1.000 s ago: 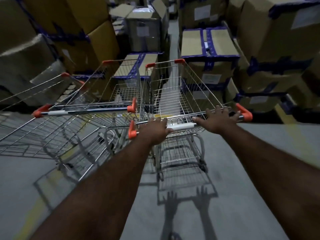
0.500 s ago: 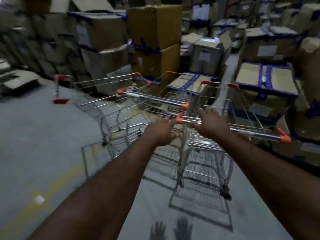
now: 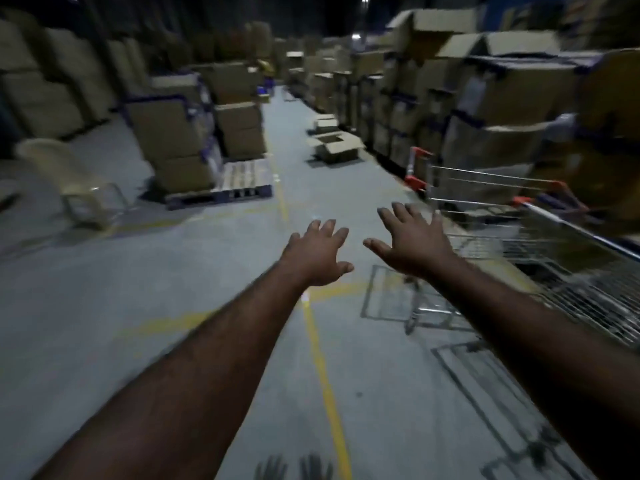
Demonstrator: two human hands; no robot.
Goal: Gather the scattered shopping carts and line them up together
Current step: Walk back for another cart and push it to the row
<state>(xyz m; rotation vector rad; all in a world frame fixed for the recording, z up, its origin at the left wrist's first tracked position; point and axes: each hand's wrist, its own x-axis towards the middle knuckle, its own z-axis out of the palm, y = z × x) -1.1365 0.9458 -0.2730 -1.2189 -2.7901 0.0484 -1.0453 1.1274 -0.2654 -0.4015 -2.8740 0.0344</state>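
Note:
Wire shopping carts with orange corner caps stand together at the right edge, beside the stacked boxes. The nearest cart (image 3: 588, 271) shows its grey handle bar and basket; another cart (image 3: 460, 181) stands beyond it. My left hand (image 3: 317, 254) and my right hand (image 3: 414, 242) are stretched out over the grey floor with fingers spread, holding nothing. My right hand is just left of the carts and touches none of them.
Stacked cardboard boxes (image 3: 498, 109) line the right side. A pallet of boxes (image 3: 194, 143) stands left of the aisle. A plastic chair (image 3: 65, 178) is at the far left. Open cartons (image 3: 337, 147) lie on the floor ahead. Yellow lines (image 3: 323, 372) mark the floor.
Both hands have let go of the cart handle and now hang open. The view has swung left, so the carts have shifted to the right edge and the aisle fills the view.

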